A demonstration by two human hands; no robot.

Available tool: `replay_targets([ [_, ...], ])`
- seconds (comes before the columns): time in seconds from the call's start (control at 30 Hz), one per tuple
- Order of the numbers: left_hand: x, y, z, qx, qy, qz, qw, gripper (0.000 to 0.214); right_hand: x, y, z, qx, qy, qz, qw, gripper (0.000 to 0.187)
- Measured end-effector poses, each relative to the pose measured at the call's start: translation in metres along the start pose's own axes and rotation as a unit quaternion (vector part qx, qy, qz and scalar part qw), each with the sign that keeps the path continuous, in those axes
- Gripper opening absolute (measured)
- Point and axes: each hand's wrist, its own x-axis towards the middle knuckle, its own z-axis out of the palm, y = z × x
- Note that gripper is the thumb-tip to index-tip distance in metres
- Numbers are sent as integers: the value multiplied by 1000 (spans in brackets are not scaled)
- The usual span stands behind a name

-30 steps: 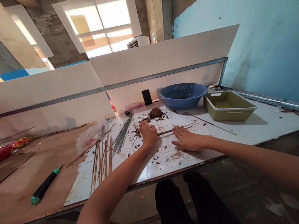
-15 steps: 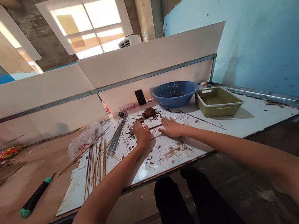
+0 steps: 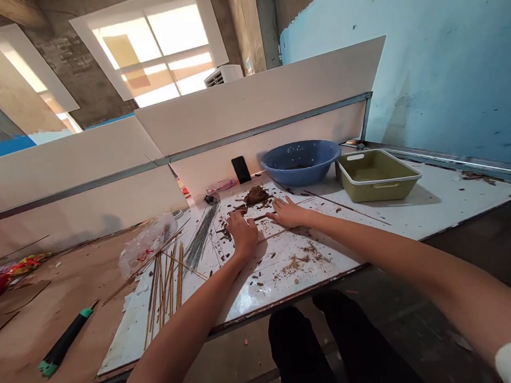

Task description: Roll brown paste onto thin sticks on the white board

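On the white board, a thin stick coated in dark brown paste (image 3: 261, 217) lies crosswise between my hands. My left hand (image 3: 244, 234) has its fingers curled over the stick's left part; the grip is partly hidden. My right hand (image 3: 290, 213) rests flat over its right part, fingers stretched out. Just beyond them sits a lump of brown paste (image 3: 256, 195) with crumbs around it. A second thin stick (image 3: 277, 235) lies nearer to me, below both hands. Left of my left hand are a bundle of thin grey wires (image 3: 202, 236) and several bare tan sticks (image 3: 168, 285).
At the back right stand a blue basin (image 3: 301, 175) and a green bin (image 3: 378, 191). A phone (image 3: 240, 170) leans against the white partition (image 3: 257, 114). On the left lie a clear plastic bag (image 3: 146, 248) and a black-and-green-handled tool (image 3: 67, 342). Brown powder (image 3: 304, 262) is scattered near the front edge.
My right hand has slid slightly left, towards my left hand, over the stick. My left hand has hardly moved. The whole view has shifted a little.
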Motion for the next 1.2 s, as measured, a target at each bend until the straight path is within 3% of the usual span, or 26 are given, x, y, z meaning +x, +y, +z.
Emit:
replay_targets([
  [0.07, 0, 0, 0, -3, 3, 3, 1000, 29, -8, -1, 4, 1, 10, -2, 1000, 100],
  [0.17, -1, -1, 1, -7, 6, 5, 1000, 29, -43, -1, 18, 11, 21, -18, 1000, 109],
  [0.27, -1, -2, 2, -9, 3, 4, 1000, 29, -78, 2, 32, 7, 19, -49, 999, 107],
  [0.33, -1, -3, 2, -12, 1, 4, 1000, 29, -84, 4, 34, 4, 17, -61, 998, 104],
  [0.63, 0, -3, 3, -13, 7, 2, 1000, 29, 0, -6, -1, 4, 4, 26, 1000, 106],
  [0.73, -1, -2, 3, -7, 6, 1, 1000, 29, -11, -6, 1, 9, 2, 19, 1000, 108],
  [0.9, -1, -3, 3, -8, 0, 5, 1000, 31, -69, 1, 17, -10, 0, -47, 999, 102],
  [0.97, -1, -3, 4, -7, -1, 6, 1000, 31, -77, 3, 18, -20, 0, -61, 998, 97],
  [1.03, 0, -3, 4, -7, -1, 8, 1000, 31, -69, 3, 14, -19, -6, -62, 998, 93],
  [1.2, 0, -2, 2, -6, -1, -2, 1000, 31, -12, -4, -6, 5, -29, 2, 1000, 99],
])
